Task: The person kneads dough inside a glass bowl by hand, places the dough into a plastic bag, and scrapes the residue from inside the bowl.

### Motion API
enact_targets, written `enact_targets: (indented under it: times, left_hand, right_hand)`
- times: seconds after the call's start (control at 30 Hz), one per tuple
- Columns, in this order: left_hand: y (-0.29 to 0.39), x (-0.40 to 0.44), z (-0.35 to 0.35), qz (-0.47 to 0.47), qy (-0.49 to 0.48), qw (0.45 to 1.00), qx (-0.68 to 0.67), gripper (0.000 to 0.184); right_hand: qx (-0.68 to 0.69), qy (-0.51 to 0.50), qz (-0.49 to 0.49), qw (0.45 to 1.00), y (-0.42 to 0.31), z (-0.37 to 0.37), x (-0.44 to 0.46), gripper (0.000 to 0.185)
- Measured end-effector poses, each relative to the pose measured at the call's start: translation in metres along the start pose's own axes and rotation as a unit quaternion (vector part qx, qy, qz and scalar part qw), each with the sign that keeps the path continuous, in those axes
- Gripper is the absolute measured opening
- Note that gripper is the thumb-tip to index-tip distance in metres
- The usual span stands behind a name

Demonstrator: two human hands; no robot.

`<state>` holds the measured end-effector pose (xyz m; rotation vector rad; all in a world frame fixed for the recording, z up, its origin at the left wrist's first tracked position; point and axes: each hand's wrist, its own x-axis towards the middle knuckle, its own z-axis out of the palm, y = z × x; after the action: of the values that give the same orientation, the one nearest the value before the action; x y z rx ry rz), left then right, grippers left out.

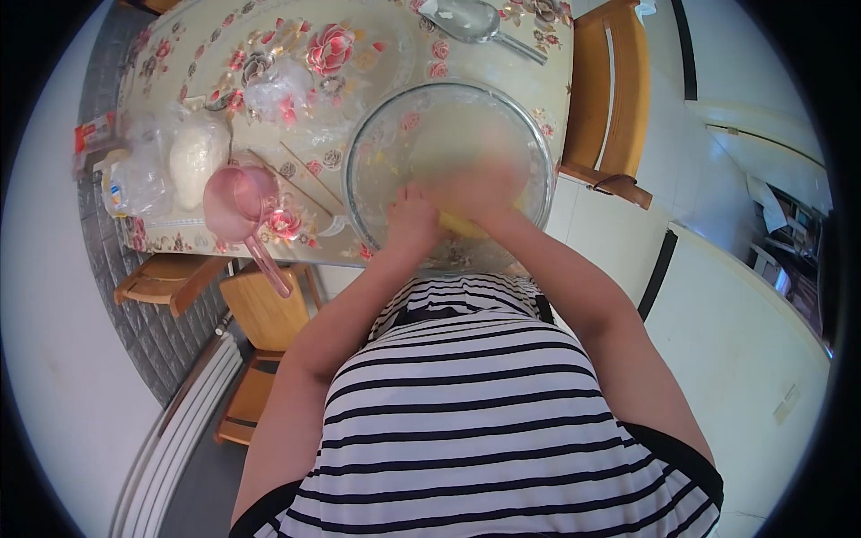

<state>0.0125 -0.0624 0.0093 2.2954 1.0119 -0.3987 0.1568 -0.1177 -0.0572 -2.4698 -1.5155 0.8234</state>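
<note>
Touching yellow dough (461,225) in the glass bowl (373,161), left fingers (404,195) bent, right fingers (499,175) blurred, grip unclear

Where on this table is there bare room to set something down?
Bare flowered tablecloth shows between the crumpled plastic bag and the scoop, beyond the glass bowl. Another patch lies at far left, past that bag. It's crowded near left: pink dipper, chopsticks and bulging white bag lie close together. Right of the bowl, only a narrow strip shows.
</note>
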Motion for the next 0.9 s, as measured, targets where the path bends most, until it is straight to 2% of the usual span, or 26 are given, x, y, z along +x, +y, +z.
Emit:
enact_targets:
  times: [0.07,0.1,0.13,0.17,0.2,0.23,0.3,0.33,0.4,0.53,0.6,0.7,0.77,0.8,0.87,0.9]
  left_hand:
    - [0.001,-0.014,-0.002,0.053,0.057,0.997,-0.022,0.083]
    - [0.000,-0.019,-0.012,0.050,0.054,0.997,-0.023,0.083]
    - [-0.004,-0.023,-0.026,0.107,0.057,0.992,-0.031,0.078]
    - [-0.012,-0.024,-0.037,0.165,0.065,0.984,-0.037,0.074]
    - [-0.030,-0.019,-0.040,0.198,0.120,0.972,-0.037,0.067]
    - [-0.047,-0.012,-0.043,0.230,0.173,0.957,-0.036,0.059]
    - [-0.051,-0.003,-0.076,0.050,0.232,0.965,-0.111,0.058]
    - [-0.062,0.007,-0.074,0.045,0.231,0.965,-0.115,0.058]
    - [-0.082,0.027,-0.072,0.029,0.316,0.948,-0.036,0.059]
    - [-0.082,0.035,-0.069,0.026,0.287,0.955,-0.070,0.055]
    - [-0.088,0.037,-0.066,0.046,0.275,0.956,-0.091,0.052]
    - [-0.087,0.038,-0.064,0.040,0.283,0.950,-0.128,0.049]
    - [-0.091,0.040,-0.061,0.037,0.293,0.946,-0.134,0.049]
    - [-0.091,0.042,-0.061,0.039,0.305,0.941,-0.142,0.049]
    - [-0.089,0.043,-0.064,0.031,0.301,0.942,-0.147,0.048]
    - [-0.088,0.044,-0.067,0.021,0.296,0.943,-0.150,0.048]
  right_hand:
    - [0.010,-0.011,0.005,1.000,0.003,-0.028,0.002,0.039]
    - [0.020,-0.021,0.007,1.000,0.002,-0.043,0.003,0.037]
    - [0.019,-0.024,0.006,1.000,0.004,-0.046,0.005,0.037]
    - [0.018,0.058,0.010,0.998,0.007,-0.050,0.011,0.034]
    - [0.017,0.140,0.013,0.990,0.010,-0.054,0.017,0.032]
    - [0.015,0.139,0.011,0.990,0.016,-0.060,0.023,0.032]
    - [-0.138,0.040,-0.101,0.984,0.021,-0.077,0.030,0.028]
    - [-0.140,0.034,-0.103,0.984,0.017,-0.086,0.035,0.028]
    - [-0.110,-0.088,-0.006,0.990,-0.007,-0.110,0.051,0.028]
    - [-0.080,-0.107,0.057,0.989,-0.034,-0.092,0.086,0.022]
    - [-0.121,-0.112,-0.105,0.981,-0.070,-0.095,0.088,0.021]
    - [-0.156,-0.166,-0.111,0.967,-0.118,-0.063,0.085,0.024]
    - [-0.161,-0.203,-0.244,0.935,-0.135,-0.053,0.051,0.027]
    - [-0.162,-0.202,-0.243,0.935,-0.133,-0.049,0.038,0.027]
    - [-0.181,-0.216,-0.419,0.863,-0.119,-0.044,0.018,0.027]
    - [-0.184,-0.216,-0.419,0.863,-0.112,-0.044,0.017,0.027]
